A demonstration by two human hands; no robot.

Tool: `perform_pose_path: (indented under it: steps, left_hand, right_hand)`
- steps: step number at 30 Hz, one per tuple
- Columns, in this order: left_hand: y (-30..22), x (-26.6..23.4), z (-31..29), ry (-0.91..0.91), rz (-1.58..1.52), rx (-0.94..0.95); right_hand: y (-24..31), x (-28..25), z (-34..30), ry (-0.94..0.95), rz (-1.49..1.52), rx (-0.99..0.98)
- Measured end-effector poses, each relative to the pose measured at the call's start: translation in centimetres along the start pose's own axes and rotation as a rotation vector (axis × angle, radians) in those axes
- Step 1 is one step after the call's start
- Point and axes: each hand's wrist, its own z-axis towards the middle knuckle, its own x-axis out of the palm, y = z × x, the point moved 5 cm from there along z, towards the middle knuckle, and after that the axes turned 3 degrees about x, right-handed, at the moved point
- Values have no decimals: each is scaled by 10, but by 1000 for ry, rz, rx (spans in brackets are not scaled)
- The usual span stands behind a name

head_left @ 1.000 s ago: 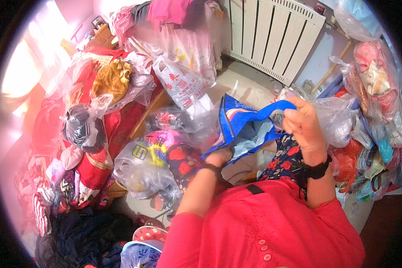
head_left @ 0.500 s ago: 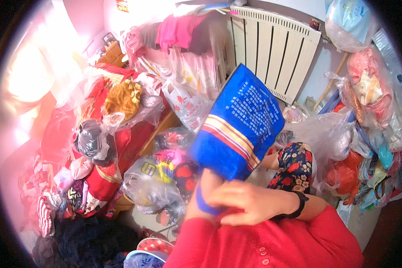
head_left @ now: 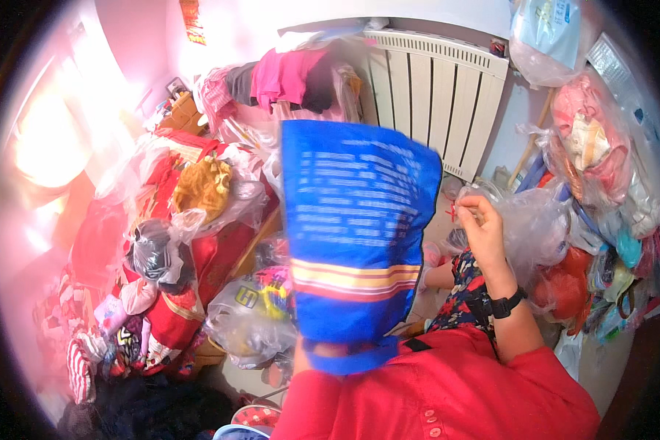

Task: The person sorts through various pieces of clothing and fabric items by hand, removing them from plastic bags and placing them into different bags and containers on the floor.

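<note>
L hand is gripping the blue bag at its lower edge, fingers closed on the blue strap; most of the hand is hiding behind the bag, so only a bit of it is showing by the strap. The bag is hanging upright right above those fingers, w/ a band of yellow, red & white stripes just over the grip & white print higher up.

R hand is reaching out to the right of the bag, apart from it, fingers pinched narrow on a small red bit at the fingertips; can't tell what it is. A black watch is sitting on the wrist below. Just beyond & right of the fingers a clear plastic bag is lying, touching or nearly touching the hand. Under the wrist a dark floral cloth is showing.

Left of the L fingers, clear bags of toys are lying near; further left, red bundles & a dark wrapped ball.

Far beyond both hands a white radiator is standing at the wall, pink clothes draped left of it.
</note>
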Motion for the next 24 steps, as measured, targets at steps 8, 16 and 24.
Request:
perform_pose_path:
  steps: [8, 16, 24]
  left_hand:
    - [-5, 4, -6, -6, -3, 5]
    - [5, 27, 14, 22, -50, 21]
    - [35, 50, 34, 31, -80, 35]
  right_hand:
    - [10, 19, -7, 181, 217, 130]
    - [22, 40, 6, 270, 282, 167]
    - [-5, 38, 18, 33, 762, 603]
